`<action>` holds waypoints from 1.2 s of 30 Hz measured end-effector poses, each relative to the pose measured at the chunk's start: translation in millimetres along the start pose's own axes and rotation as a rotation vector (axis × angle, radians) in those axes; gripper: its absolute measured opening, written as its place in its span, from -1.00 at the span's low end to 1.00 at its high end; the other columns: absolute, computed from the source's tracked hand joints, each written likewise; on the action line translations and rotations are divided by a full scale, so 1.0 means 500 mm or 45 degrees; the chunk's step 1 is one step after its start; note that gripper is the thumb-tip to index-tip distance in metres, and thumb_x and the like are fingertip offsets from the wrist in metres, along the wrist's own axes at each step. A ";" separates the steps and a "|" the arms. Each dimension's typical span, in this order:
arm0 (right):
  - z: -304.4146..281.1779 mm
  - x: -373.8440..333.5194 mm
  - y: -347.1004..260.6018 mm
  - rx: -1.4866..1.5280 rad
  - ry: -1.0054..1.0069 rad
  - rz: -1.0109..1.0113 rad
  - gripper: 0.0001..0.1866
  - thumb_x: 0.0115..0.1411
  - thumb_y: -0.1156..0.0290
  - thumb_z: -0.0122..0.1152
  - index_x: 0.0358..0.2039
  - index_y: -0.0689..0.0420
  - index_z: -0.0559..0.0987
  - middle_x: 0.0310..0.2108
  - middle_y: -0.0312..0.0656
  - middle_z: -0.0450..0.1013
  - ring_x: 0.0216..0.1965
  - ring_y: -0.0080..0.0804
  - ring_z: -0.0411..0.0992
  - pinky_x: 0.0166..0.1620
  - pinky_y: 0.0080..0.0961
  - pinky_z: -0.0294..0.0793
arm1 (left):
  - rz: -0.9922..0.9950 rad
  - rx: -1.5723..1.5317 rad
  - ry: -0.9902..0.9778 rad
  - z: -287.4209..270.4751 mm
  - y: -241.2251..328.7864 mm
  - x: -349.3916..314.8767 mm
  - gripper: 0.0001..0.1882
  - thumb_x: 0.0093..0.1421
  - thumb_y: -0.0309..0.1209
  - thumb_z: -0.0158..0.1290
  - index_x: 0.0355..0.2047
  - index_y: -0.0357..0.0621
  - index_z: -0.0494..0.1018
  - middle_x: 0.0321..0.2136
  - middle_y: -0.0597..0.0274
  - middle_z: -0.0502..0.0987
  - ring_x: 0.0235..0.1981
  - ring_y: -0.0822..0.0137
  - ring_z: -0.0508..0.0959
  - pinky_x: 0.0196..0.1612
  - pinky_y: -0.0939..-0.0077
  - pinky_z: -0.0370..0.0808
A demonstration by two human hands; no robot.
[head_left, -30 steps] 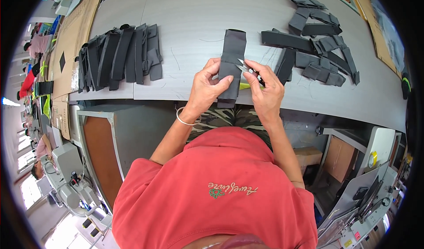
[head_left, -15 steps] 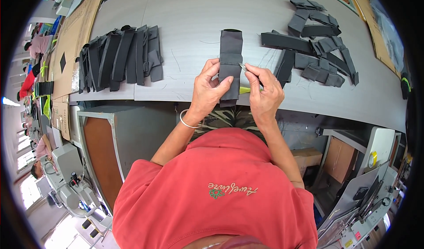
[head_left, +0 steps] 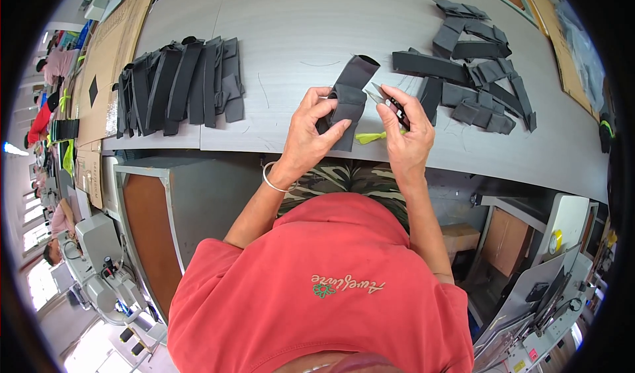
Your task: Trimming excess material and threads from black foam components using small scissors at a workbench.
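My left hand grips a dark grey fabric strip, sewn like a flat sleeve, with the thumb over its front. The strip is bent at its middle, and its upper end tilts to the right with an open mouth. In my right hand is a pair of thread snips with a black handle. Its pointed metal blades stand apart, just to the right of the strip and not touching it. Below the strip's right side, a yellow-green piece lies on the table near my right hand.
A row of similar grey strips lies at the left of the pale table. Another loose heap of strips lies at the right. Cut threads are scattered about. Cardboard covers the left end; a grey cabinet stands below.
The strip has gone from straight and flat to bent, its upper end swung right. My right hand has drawn back slightly from it, and the snips' blades now show apart.
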State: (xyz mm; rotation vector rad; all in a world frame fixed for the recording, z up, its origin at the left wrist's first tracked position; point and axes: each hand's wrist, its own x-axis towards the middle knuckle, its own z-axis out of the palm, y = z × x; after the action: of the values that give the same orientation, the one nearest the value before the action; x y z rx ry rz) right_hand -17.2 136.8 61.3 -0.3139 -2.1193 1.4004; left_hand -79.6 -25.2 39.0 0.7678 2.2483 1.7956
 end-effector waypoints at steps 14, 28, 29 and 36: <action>-0.023 0.041 -0.032 -0.558 0.045 -0.195 -0.83 0.08 0.37 0.28 -0.27 0.01 0.64 -0.48 -0.29 0.51 -0.53 -0.30 0.46 -0.48 -0.41 0.37 | 0.305 0.774 0.107 -0.003 0.011 0.001 -0.70 -0.21 -0.68 0.14 -0.37 -0.24 0.50 -0.19 0.12 0.40 -0.34 0.18 0.33 -0.27 0.34 0.34; -0.037 0.053 -0.049 -0.790 -0.142 -0.164 -0.85 0.11 0.32 0.26 -0.28 -0.03 0.65 -0.42 -0.27 0.55 -0.48 -0.32 0.49 -0.41 -0.50 0.41 | 0.371 0.892 0.063 -0.011 0.006 0.006 -0.70 -0.23 -0.67 0.15 -0.39 -0.18 0.57 -0.18 0.22 0.38 -0.24 0.17 0.36 -0.25 0.33 0.30; -0.040 0.053 -0.049 -0.769 -0.130 -0.142 -0.84 0.10 0.35 0.27 -0.28 -0.01 0.65 -0.43 -0.27 0.55 -0.48 -0.35 0.49 -0.41 -0.51 0.41 | 0.370 0.892 0.064 -0.013 0.005 0.008 -0.70 -0.23 -0.67 0.15 -0.39 -0.18 0.57 -0.18 0.22 0.38 -0.24 0.17 0.36 -0.25 0.33 0.30; -0.038 0.052 -0.061 -0.228 -0.059 -0.147 -0.77 0.00 0.49 0.32 -0.26 0.06 0.61 -0.49 -0.23 0.47 -0.51 -0.38 0.44 -0.41 -0.48 0.40 | 0.506 0.655 0.043 -0.025 0.005 0.033 -0.72 -0.19 -0.65 0.19 -0.37 -0.23 0.56 -0.06 0.13 0.42 -0.06 0.05 0.39 -0.04 0.27 0.35</action>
State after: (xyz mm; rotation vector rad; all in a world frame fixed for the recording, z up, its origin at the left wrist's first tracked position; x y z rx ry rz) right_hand -23.7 150.9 102.7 -0.2263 -2.2682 1.1658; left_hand -98.3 -27.5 47.8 1.3633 2.7747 1.3585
